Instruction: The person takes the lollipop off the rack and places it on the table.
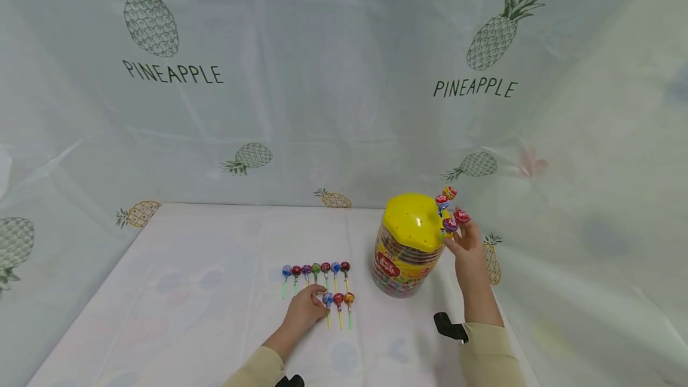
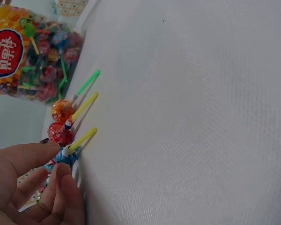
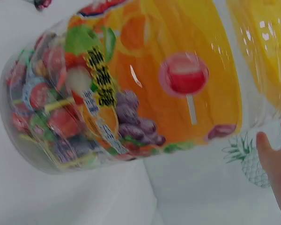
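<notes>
White desk (image 1: 215,249), left hand (image 1: 306,310) pinches blue lollipop (image 1: 328,298), right hand (image 1: 467,249) beside yellow-lidded jar (image 1: 408,261), right grip indeterminate

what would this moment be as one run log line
left hand: pinches blue lollipop in front row of three | right hand: beside lollipops at yellow jar lid, grip unclear | back row: seven lollipops

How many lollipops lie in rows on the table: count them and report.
10: seven lollipops in the back row, three in the front row, before its right end. The left hand may hide others.
</notes>
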